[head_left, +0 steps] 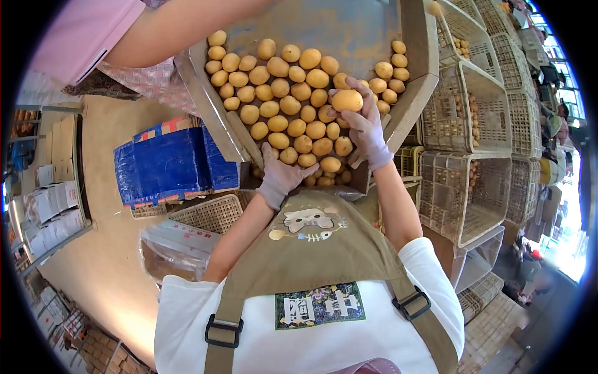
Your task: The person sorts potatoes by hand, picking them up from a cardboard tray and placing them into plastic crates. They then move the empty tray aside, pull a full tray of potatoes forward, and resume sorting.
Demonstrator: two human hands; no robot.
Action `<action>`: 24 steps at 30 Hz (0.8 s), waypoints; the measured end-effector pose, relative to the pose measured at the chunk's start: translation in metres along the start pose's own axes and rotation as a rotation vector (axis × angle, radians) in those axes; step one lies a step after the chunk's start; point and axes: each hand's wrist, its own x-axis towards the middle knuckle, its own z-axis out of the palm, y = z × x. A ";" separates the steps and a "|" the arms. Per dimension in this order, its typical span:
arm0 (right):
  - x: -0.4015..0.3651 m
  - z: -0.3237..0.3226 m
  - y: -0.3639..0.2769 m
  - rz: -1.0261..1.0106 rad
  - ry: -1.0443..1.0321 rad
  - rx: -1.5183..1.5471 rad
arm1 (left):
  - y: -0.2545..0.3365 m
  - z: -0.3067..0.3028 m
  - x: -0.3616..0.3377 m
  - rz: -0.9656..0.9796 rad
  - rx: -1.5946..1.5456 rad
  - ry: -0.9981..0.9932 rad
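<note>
My right hand (367,128), in a pale thin glove, is closed around a yellow potato (347,100), held just above the others at the right side of a metal sorting tray (367,31). My left hand (281,179), gloved too, rests at the tray's narrow near end. Its thumb and fingers are apart, and its thumb touches the lower potatoes. Many small round potatoes (289,104) cover the tray's middle and left. A smaller group of potatoes (391,78) lies along its right wall. More potatoes sit in the opening in front of my apron (317,237).
Stacked plastic crates (464,193) stand at the right, some with potatoes in them. To the left are a blue-wrapped box (165,163), a woven-pattern basket (215,214) and a carton in plastic (177,249). Another person's arm (180,31) reaches over the tray's far left.
</note>
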 end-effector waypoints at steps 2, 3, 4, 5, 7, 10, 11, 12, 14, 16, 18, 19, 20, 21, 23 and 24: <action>-0.005 0.008 -0.010 0.031 0.039 0.107 | 0.001 0.000 -0.001 0.004 0.018 -0.002; -0.005 0.015 -0.013 0.047 0.121 0.076 | 0.001 -0.001 0.000 0.000 0.022 0.005; -0.006 0.009 -0.010 0.049 0.076 0.142 | 0.000 -0.002 0.001 0.001 0.020 -0.012; -0.008 -0.001 -0.002 0.051 0.031 0.208 | 0.000 -0.004 0.001 0.002 0.018 -0.028; -0.012 -0.003 0.000 0.077 -0.012 0.291 | -0.004 -0.010 0.005 0.016 0.007 -0.065; -0.011 -0.014 0.004 0.119 -0.256 0.601 | -0.008 -0.012 0.005 0.040 -0.005 -0.083; -0.014 -0.015 0.006 0.126 -0.192 0.555 | -0.007 -0.011 0.004 0.038 -0.002 -0.060; -0.019 -0.008 0.002 0.130 -0.128 0.508 | -0.007 -0.009 0.003 0.033 0.003 -0.038; -0.027 -0.002 -0.004 0.114 -0.025 0.366 | -0.008 -0.010 0.002 0.023 -0.041 -0.019; -0.031 0.000 -0.009 0.076 0.052 0.176 | -0.007 -0.010 0.002 0.020 -0.042 -0.058; -0.046 0.002 -0.019 0.026 0.163 -0.072 | -0.003 -0.012 0.000 0.021 -0.002 -0.154; -0.056 0.000 -0.025 -0.011 0.202 -0.190 | -0.005 -0.012 -0.001 0.020 -0.035 -0.159; -0.067 -0.003 -0.030 -0.044 0.238 -0.308 | -0.004 -0.013 -0.001 0.010 -0.064 -0.195; -0.084 -0.016 -0.030 -0.121 0.295 -0.542 | -0.004 -0.015 0.000 -0.001 -0.089 -0.211; -0.125 -0.049 -0.035 -0.228 0.339 -0.974 | -0.004 -0.018 0.002 -0.007 -0.114 -0.233; -0.144 -0.063 -0.039 -0.278 0.332 -1.053 | -0.004 -0.018 0.001 -0.006 -0.111 -0.239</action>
